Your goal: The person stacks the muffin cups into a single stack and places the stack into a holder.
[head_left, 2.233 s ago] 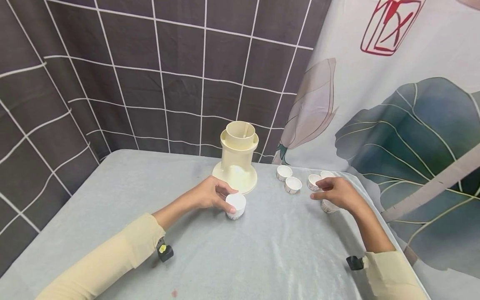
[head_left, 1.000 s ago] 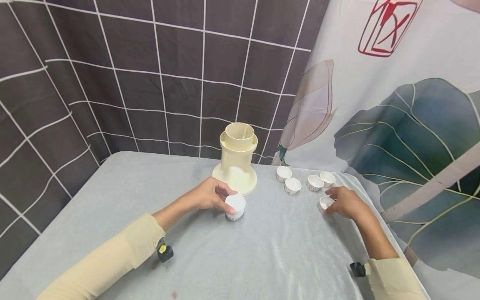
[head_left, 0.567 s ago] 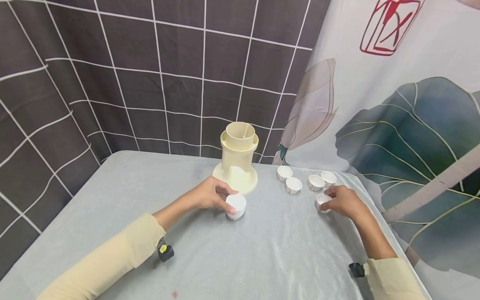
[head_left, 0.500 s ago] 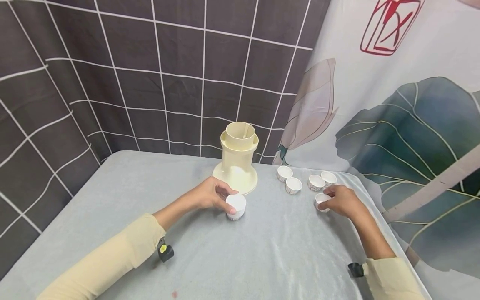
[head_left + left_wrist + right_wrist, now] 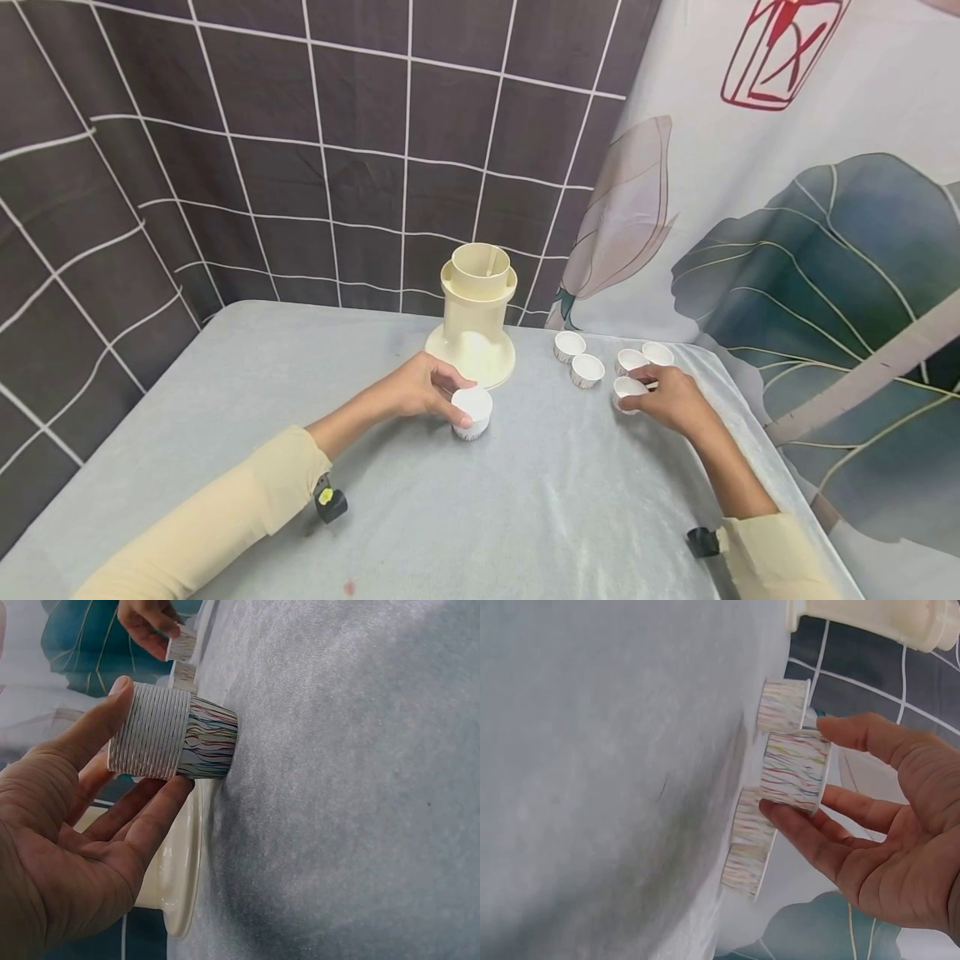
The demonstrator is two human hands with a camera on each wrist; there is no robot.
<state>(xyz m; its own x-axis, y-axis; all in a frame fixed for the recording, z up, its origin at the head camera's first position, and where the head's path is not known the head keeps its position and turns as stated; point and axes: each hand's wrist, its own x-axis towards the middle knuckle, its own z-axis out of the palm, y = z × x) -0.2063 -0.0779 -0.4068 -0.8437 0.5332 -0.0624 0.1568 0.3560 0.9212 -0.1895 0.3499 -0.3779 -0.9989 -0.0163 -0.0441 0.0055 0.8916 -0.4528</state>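
Note:
My left hand (image 5: 424,387) grips a nested stack of white paper baking cups (image 5: 169,733) between thumb and fingers, in front of the cream stand. The stack is upright in the head view; thin coloured wavy lines show on its lowest cup. At the right, my right hand (image 5: 670,400) pinches a single baking cup (image 5: 796,771) by its side, thumb and fingertips on the wall. Close behind it are two more baking cups (image 5: 657,354), one partly hidden by the fingers. To their left, another pair of cups (image 5: 587,371) stands upright with mouths up.
A cream plastic stand (image 5: 477,321) with a round base and an open tube on top stands at the back middle. Pale grey-blue cloth covers the table (image 5: 465,517). Dark gridded cloth (image 5: 360,167) hangs behind, with a leaf-print curtain (image 5: 810,250) at the right.
My right hand has come down to the front right cup, taken hold of it, and moved it left and slightly back towards the others. The left hand with the stack stays put.

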